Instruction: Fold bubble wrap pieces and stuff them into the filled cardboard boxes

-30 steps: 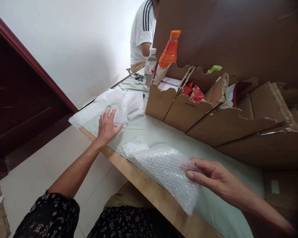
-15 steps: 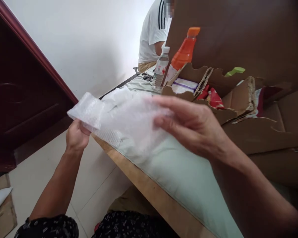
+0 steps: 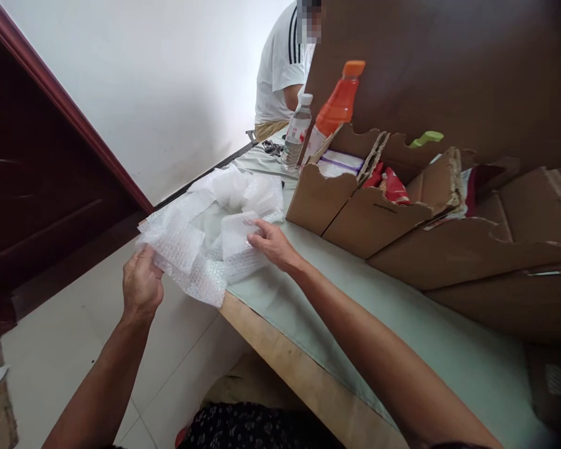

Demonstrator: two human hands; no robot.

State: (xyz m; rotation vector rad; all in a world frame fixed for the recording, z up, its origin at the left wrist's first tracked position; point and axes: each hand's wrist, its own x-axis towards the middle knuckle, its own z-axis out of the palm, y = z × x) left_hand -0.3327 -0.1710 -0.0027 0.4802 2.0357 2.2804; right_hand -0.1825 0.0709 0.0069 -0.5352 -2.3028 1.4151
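Pale green cloth point(image 3: 416, 318) covers the table, white wall point(image 3: 168, 81) behind, dark red door point(image 3: 51, 187) off left. Left hand point(image 3: 143, 280) pinches the near-left end of a bubble wrap sheet point(image 3: 180, 243); its fingers are mostly under the wrap, so I can't see them. Right hand point(image 3: 272, 243) has thumb and index finger at the right edge of a folded bubble wrap piece point(image 3: 237, 240); can't tell from here if that's a grip or just contact.

Both pieces are at the table's left end, wrap hanging past the wooden edge point(image 3: 280, 355) over the floor tiles point(image 3: 177, 349). Loose bubble wrap pile point(image 3: 234, 187) just behind; layers blend, I can't count them.

Cardboard boxes point(image 3: 355, 224) line the back, row cut off at frame right. Red packets point(image 3: 395, 187) only partly visible inside. Orange drink bottle point(image 3: 339, 103) has its base hidden; water bottle point(image 3: 297, 134) beside it. Black cables point(image 3: 272, 148) hard to make out. Co-worker point(image 3: 278, 68) half behind the brown panel point(image 3: 425, 56), hands out of my sight.

Open room: cloth strip between boxes and wooden edge, right forearm across it.
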